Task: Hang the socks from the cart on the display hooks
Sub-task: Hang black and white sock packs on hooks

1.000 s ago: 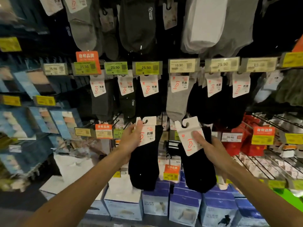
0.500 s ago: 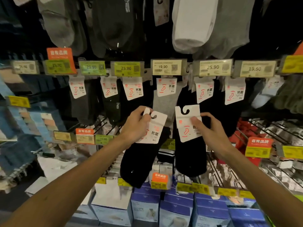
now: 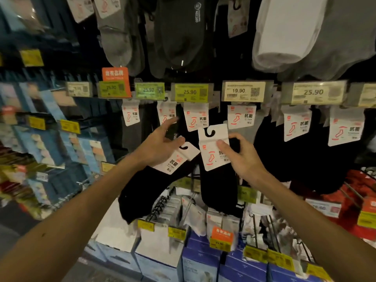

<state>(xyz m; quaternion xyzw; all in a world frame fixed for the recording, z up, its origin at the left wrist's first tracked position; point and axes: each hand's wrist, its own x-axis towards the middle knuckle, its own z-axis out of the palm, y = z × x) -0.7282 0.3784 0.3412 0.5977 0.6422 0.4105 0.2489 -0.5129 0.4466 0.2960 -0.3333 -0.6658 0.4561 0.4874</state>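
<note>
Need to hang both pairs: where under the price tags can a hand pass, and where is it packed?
A narrow dark gap lies between the cards under the green 25.90 tag and the yellow 25.90 tag; the left hand is at it. Right of the 19.90 tag cards overlap; the lower hooks are packed.

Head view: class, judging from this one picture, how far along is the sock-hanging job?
Done: carded socks already hang along the middle row. In hand: the left hand grips one black pair; the right hand pinches another pair's card, held up near that row. Left: neither is hooked yet. The cart is out of view.
</note>
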